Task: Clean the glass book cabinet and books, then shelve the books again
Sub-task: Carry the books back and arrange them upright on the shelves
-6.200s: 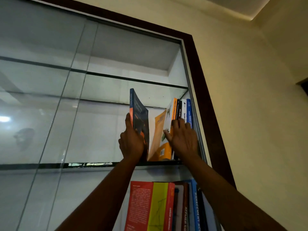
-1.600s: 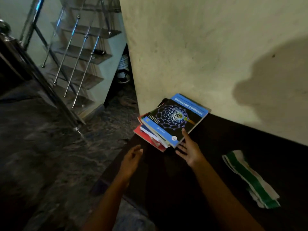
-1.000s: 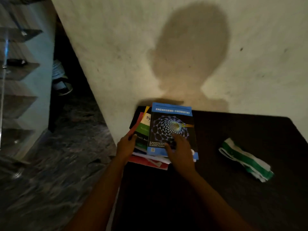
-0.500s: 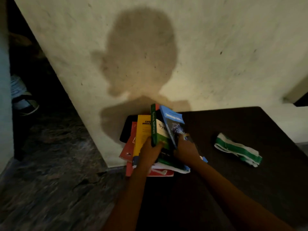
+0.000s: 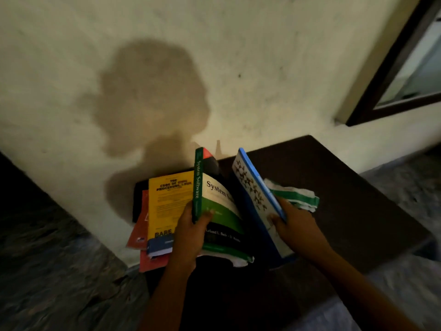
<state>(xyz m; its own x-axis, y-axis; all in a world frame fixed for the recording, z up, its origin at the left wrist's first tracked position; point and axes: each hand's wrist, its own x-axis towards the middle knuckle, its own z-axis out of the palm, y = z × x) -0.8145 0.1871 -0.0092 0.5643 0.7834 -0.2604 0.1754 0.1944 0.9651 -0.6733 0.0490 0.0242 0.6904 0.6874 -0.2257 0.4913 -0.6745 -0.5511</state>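
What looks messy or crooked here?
The book pile is crooked: the yellow book and red book beneath it are fanned out and seem to overhang the table at its left edge. The left hand grips the System Software book tilted up, and the right hand holds the blue book on edge. A striped cloth lies crumpled behind.

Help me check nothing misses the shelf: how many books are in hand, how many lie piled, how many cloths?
Books in hand: 2, System Software in the left hand, blue book in the right hand.
Books lying in the pile: 3 showing, yellow book, red book, black book; more may be hidden.
Cloths: 1, green-and-white cloth.
Total: 6.
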